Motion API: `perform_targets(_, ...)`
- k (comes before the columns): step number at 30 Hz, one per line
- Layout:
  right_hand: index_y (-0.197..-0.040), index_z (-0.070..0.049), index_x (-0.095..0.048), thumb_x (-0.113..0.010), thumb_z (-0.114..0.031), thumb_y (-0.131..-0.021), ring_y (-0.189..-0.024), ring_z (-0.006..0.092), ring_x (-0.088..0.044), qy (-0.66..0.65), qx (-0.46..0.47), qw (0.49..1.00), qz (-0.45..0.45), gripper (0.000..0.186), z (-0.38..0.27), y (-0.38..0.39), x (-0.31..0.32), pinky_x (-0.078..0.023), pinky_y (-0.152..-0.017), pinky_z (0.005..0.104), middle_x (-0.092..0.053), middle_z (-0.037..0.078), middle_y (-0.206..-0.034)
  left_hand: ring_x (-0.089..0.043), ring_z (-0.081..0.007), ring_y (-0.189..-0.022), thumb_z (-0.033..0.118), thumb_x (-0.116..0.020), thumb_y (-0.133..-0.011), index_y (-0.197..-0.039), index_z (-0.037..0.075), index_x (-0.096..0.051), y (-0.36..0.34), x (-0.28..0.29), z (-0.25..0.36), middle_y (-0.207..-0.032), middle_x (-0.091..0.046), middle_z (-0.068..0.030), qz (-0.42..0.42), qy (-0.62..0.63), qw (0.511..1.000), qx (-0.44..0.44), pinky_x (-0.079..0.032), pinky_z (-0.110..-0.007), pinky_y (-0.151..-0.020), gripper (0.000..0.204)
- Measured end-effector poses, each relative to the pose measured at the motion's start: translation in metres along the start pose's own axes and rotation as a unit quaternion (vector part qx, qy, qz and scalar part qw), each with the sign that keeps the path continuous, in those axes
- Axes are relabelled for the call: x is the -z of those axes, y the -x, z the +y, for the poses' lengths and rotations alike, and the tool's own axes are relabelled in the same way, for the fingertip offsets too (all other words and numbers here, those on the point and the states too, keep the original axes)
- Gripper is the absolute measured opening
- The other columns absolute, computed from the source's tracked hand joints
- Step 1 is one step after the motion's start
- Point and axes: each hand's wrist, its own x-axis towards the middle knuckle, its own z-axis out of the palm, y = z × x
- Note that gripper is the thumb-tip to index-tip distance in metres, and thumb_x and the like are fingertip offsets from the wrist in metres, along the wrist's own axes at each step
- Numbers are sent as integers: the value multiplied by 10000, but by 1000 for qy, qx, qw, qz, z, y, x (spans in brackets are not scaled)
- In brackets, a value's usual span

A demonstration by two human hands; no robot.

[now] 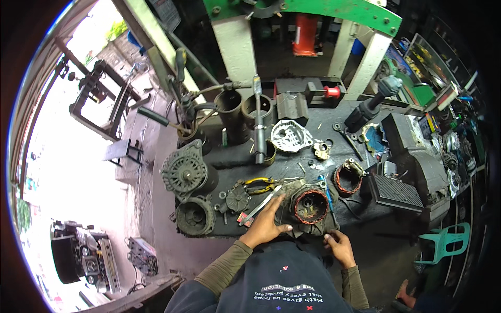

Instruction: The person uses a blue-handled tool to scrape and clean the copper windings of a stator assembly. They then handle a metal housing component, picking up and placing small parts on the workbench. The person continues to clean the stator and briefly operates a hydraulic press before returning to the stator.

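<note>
My left hand [264, 224] lies open on a grey cloth [287, 185], thumb apart, left of a stator housing [310, 206] with red copper windings inside. My right hand [340, 248] is curled at the cloth's lower right edge; what it pinches, if anything, is too small to tell. A long pale metal tool [263, 203], yellow-handled pliers [257, 182] and a blue slim tool [329, 195] lie around them. A second wound housing [348, 181] sits behind to the right. A finned alternator [185, 172], a bare housing [190, 216] and a round grey cover [237, 198] are at the left.
Along the back of the dark bench stand metal cylinders [229, 104], an upright steel bar [259, 146], an impact wrench [365, 112] and a white-looking casting [289, 135]. A green-beamed press [308, 13] rises behind. At right are a teal chair [446, 242] and another person's foot [404, 289].
</note>
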Motion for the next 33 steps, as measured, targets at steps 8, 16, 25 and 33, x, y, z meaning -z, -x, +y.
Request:
perform_targets(8,-1040,11,-767,-763,-58,-906,-769,181,-663,209,185,957,-81,151,-53,17,3,-518,-714,332,-710,86,-889,-759,-350,-1086,274,-824,-930,-1404,51,-677,60,50,-6,-1222,-760,-224,-49,-4,985,164,-589,-426,-936,544)
perform_targets(16,-1179,-25,-778,-778,-173,-939,-866,253,-730,261,207,928,-165,283,-111,22,-29,-551,-733,366,-754,130,-1013,-722,-365,-1051,60,-741,-903,-1331,21,-686,86,48,-49,-1234,-707,-186,184,-202,955,113,-578,-458,-873,433)
perform_targets(25,-1154,-8,-763,-744,-169,-965,-913,330,-746,266,275,914,-135,249,-121,25,-42,-571,-771,406,-763,166,-1029,-711,-457,-1021,189,-806,-885,-1276,13,-570,60,23,-63,-1154,-677,-241,158,-242,945,152,-598,-519,-836,489)
perform_targets(33,-1129,-12,-764,-729,-150,-967,-925,371,-747,237,302,917,-113,216,-117,26,-32,-577,-809,418,-767,180,-1028,-741,-467,-948,181,-844,-787,-1178,16,-483,64,38,-39,-1036,-702,-278,91,-294,921,238,-628,-494,-784,557)
